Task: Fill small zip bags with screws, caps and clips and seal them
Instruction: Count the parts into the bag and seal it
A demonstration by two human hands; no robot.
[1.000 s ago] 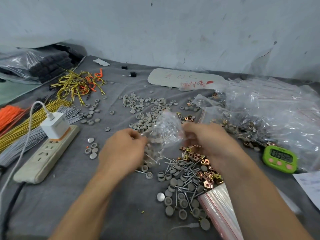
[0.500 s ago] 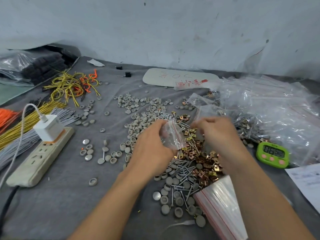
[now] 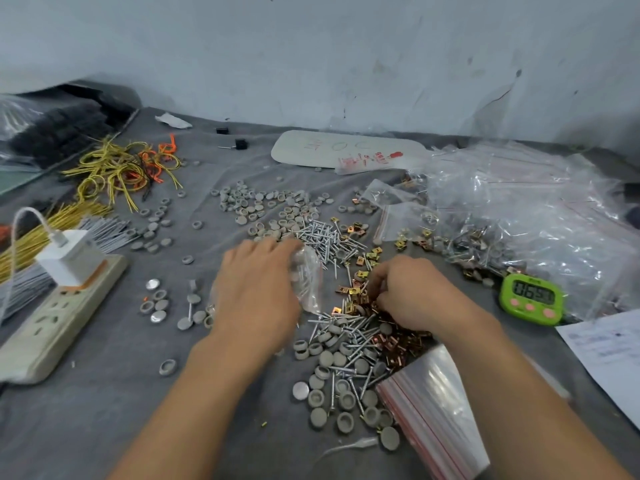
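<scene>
The left hand (image 3: 256, 292) lies over the middle of the worktop (image 3: 104, 410), which is covered with grey cloth. Its grip holds a small zip bag (image 3: 309, 271) at the thumb side. The fingers reach forward over the plastic and the thumb is hidden behind it. The bag is clear and crumpled, and some screws show inside it.

The right hand (image 3: 412, 296) is just beside the bag, on its right. The fingers are curled down into a pile of clips (image 3: 394, 342), gold and copper in colour. The fingertips are buried in the pile, so I cannot tell if this grip pinches a clip or only touches them.

Loose screws (image 3: 325, 237) lie in a heap just beyond both hands, and more of them are mixed with grey caps (image 3: 341, 400) between the two forearms. Other caps are spread farther back and to the left.

A stack of empty zip bags (image 3: 436, 407) with red stripes lies near the right forearm, touching the caps. On the right side there is a big heap of filled bags (image 3: 519, 202), and a green timer (image 3: 531, 299) stands in front of it. At the left edge a power strip (image 3: 52, 327) carries a white charger (image 3: 71, 261).
</scene>
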